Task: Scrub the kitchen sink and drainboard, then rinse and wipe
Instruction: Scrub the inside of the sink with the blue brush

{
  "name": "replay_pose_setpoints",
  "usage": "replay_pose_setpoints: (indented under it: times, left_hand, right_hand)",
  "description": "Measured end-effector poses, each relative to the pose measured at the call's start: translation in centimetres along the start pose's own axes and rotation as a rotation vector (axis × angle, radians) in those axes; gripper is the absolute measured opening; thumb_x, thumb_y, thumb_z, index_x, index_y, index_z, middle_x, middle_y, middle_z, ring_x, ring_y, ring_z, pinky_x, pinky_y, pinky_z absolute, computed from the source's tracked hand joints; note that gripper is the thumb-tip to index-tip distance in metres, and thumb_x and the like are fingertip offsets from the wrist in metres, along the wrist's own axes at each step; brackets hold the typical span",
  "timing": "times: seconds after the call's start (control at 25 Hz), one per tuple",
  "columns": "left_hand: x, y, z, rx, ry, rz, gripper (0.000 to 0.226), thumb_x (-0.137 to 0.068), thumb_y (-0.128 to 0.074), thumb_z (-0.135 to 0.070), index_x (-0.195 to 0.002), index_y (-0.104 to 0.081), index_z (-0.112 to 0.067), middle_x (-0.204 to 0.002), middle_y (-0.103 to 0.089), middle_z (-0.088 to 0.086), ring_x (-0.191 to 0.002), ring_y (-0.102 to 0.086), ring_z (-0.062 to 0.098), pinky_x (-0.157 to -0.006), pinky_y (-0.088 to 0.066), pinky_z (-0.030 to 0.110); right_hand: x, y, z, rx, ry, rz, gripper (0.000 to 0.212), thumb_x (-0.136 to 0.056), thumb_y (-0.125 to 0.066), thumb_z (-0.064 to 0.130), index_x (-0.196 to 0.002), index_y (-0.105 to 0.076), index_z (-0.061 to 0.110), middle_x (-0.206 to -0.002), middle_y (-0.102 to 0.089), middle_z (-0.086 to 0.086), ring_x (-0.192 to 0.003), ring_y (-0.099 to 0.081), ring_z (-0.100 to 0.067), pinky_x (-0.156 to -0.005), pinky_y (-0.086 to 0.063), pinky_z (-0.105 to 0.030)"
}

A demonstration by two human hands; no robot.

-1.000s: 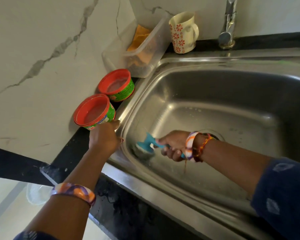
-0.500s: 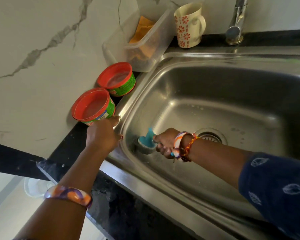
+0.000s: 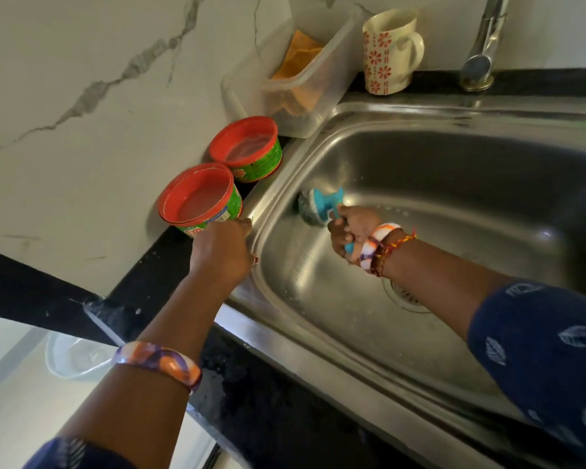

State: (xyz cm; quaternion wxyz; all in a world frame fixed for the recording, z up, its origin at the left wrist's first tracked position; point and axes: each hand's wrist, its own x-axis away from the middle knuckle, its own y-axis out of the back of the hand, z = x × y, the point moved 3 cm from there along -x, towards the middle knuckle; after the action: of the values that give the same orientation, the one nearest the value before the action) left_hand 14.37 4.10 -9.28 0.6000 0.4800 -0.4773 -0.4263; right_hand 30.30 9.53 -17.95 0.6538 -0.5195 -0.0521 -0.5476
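Right hand (image 3: 351, 228) is wrapped around the teal handle of the scrubber (image 3: 315, 208), with the steel-wool head pushed against the left wall of the sink (image 3: 454, 184), up near the rim. Left hand (image 3: 222, 250) sits on the sink's left edge just beside the nearer red-lidded tub (image 3: 200, 198). It's bracing, I'd guess, and the fingers are turned away from the camera, so I can't tell if they're flat or curled.

For this bit I'd keep the pad flat against the wall and work short overlapping strokes into that curved corner, since grime likes to hide there. Steady pressure beats speed imo.

Pose-wise, the right forearm reaches in from the near right across the basin over the drain (image 3: 405, 296), wrist cocked so the scrubber head points left. Left arm runs straight out from the near left.
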Motion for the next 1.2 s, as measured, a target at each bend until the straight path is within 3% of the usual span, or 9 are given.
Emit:
replay_pose_setpoints:
  times: [0.16,0.24,0.32,0.4,0.52,0.76,0.96,1.04,1.2]
  left_hand:
    - [-0.5,0.2,0.1,-0.088,0.002,0.044,0.054,-0.087,-0.066,-0.026,-0.135,-0.048,-0.012,-0.131,-0.053,0.016,-0.123,-0.049,0.033,-0.096,-0.044,0.038]
    - [-1.0,0.4,-0.3,-0.182,-0.020,0.050,0.047,-0.085,-0.067,-0.022,-0.128,-0.054,-0.010,-0.122,-0.058,0.016,-0.115,-0.055,0.032,-0.088,-0.048,0.037]
    - [-1.3,0.7,-1.0,-0.241,-0.060,0.050,0.036,-0.086,-0.064,-0.015,-0.120,-0.058,-0.007,-0.115,-0.061,0.014,-0.108,-0.059,0.031,-0.079,-0.049,0.035]
    - [-1.9,1.2,-1.8,-0.270,-0.101,0.023,0.029,-0.088,-0.059,-0.010,-0.117,-0.058,-0.006,-0.115,-0.060,0.013,-0.108,-0.059,0.029,-0.074,-0.046,0.033]
    - [-3.5,1.8,-2.5,-0.246,-0.194,-0.024,0.027,-0.090,-0.057,-0.011,-0.116,-0.056,-0.008,-0.118,-0.059,0.012,-0.112,-0.057,0.030,-0.081,-0.049,0.036]
    - [-6.7,2.1,-3.5,-0.312,-0.335,-0.010,0.026,-0.090,-0.054,-0.010,-0.116,-0.056,-0.008,-0.122,-0.058,0.011,-0.115,-0.056,0.027,-0.087,-0.047,0.033]
    - [-8.0,2.3,-4.6,-0.406,-0.486,-0.008,0.032,-0.091,-0.052,-0.006,-0.123,-0.054,-0.006,-0.129,-0.055,0.012,-0.121,-0.053,0.027,-0.094,-0.045,0.032]
    - [-8.4,2.5,-4.8,-0.429,-0.525,-0.023,0.035,-0.090,-0.055,-0.007,-0.125,-0.053,-0.007,-0.131,-0.053,0.012,-0.121,-0.053,0.027,-0.094,-0.046,0.032]
    - [-8.7,2.5,-4.8,-0.446,-0.525,-0.042,0.036,-0.086,-0.060,-0.008,-0.122,-0.055,-0.008,-0.126,-0.056,0.012,-0.117,-0.056,0.028,-0.090,-0.047,0.032]
  right_hand:
    - [2.1,0.7,-3.9,0.334,-0.235,0.121,0.024,-0.102,-0.033,0.025,-0.082,-0.041,0.013,-0.039,-0.036,0.002,-0.021,-0.025,-0.002,-0.021,-0.018,-0.011]
    - [0.8,0.2,-1.3,0.222,-0.066,0.060,0.025,-0.101,-0.034,0.023,-0.079,-0.041,0.013,-0.046,-0.035,0.001,-0.020,-0.024,-0.002,-0.022,-0.017,-0.009]
    - [0.0,-0.4,1.4,0.086,0.092,-0.036,0.026,-0.101,-0.035,0.022,-0.076,-0.039,0.014,-0.040,-0.035,0.001,-0.019,-0.022,-0.004,-0.025,-0.018,-0.007]
    - [0.3,0.2,0.7,0.154,0.049,-0.035,0.026,-0.101,-0.035,0.024,-0.078,-0.041,0.013,-0.034,-0.035,0.003,-0.020,-0.023,-0.003,-0.025,-0.018,-0.007]
    - [2.1,0.6,-3.5,0.447,-0.175,0.030,0.024,-0.101,-0.034,0.026,-0.083,-0.044,0.013,-0.045,-0.036,0.002,-0.023,-0.024,-0.001,-0.023,-0.018,-0.010]
    - [-2.2,0.4,4.0,0.016,0.241,-0.141,0.026,-0.101,-0.035,0.022,-0.077,-0.041,0.014,-0.049,-0.032,-0.001,-0.020,-0.022,-0.003,-0.027,-0.019,-0.006]
    - [1.9,1.6,-4.1,0.416,0.018,-0.043,0.025,-0.100,-0.036,0.027,-0.114,-0.052,0.013,-0.049,-0.035,0.004,-0.031,-0.022,0.000,-0.030,-0.017,-0.007]
    - [0.8,1.8,-3.5,0.337,0.077,-0.037,0.023,-0.100,-0.036,0.027,-0.112,-0.052,0.015,-0.048,-0.036,0.004,-0.030,-0.023,0.000,-0.030,-0.017,-0.008]
    - [-4.6,1.5,3.5,-0.141,0.338,-0.211,0.023,-0.100,-0.036,0.030,-0.086,-0.047,0.015,-0.037,-0.038,0.005,-0.022,-0.023,-0.003,-0.027,-0.019,-0.006]
